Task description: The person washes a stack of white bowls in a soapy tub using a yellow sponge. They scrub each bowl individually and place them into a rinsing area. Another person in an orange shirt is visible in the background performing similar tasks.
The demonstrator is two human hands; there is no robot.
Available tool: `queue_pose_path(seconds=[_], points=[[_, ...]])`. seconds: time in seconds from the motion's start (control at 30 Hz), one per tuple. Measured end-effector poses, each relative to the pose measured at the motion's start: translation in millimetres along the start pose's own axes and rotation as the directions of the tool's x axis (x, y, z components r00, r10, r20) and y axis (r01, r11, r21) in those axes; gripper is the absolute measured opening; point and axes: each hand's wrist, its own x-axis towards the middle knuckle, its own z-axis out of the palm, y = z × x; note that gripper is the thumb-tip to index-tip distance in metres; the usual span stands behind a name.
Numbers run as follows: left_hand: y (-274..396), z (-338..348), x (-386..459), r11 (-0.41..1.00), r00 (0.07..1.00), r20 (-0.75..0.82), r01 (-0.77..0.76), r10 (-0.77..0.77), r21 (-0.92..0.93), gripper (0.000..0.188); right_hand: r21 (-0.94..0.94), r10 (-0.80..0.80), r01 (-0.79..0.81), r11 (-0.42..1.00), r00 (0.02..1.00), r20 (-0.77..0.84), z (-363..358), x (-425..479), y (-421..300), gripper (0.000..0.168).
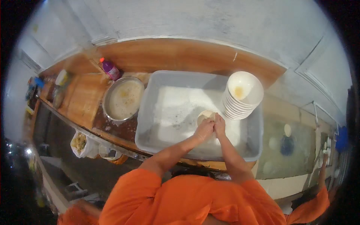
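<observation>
A large grey plastic tub (144,112) holding cloudy, sudsy water stands on the counter before me. Over its middle, my left hand (205,129) and my right hand (219,125) meet at the near right edge of a pale round bowl (203,114). Fingers of both hands are curled close together; whether each one grips the rim, or something small between them, is hard to tell. A tall, leaning stack of white bowls (239,108) rises inside the tub at the right, the top one with a yellowish residue in its bottom.
Left of the tub are a round metal basin (104,104) of murky liquid and a purple bottle (111,69) with an orange cap. A white bag of scraps (84,149) hangs below the counter edge. A water-filled sink (298,157) lies right; beyond it shows a co-worker's arm (323,171).
</observation>
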Motion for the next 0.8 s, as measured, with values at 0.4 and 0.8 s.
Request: queue_pose_path(seconds=[0.4,0.8], points=[[-181.0,17.2,-59.2,0.515,0.621,-0.541,0.780,-0.568,0.355,0.042,-0.798,-0.103,0.603,-0.011,0.793,0.600,10.8,-45.7,-20.0,0.058],[-108.6,-21.3,-18.6,0.823,0.820,0.063,0.566,-0.568,0.055,0.031,-0.734,-0.205,0.514,0.444,0.856,0.475,-4.4,-7.9,-4.8,0.032]])
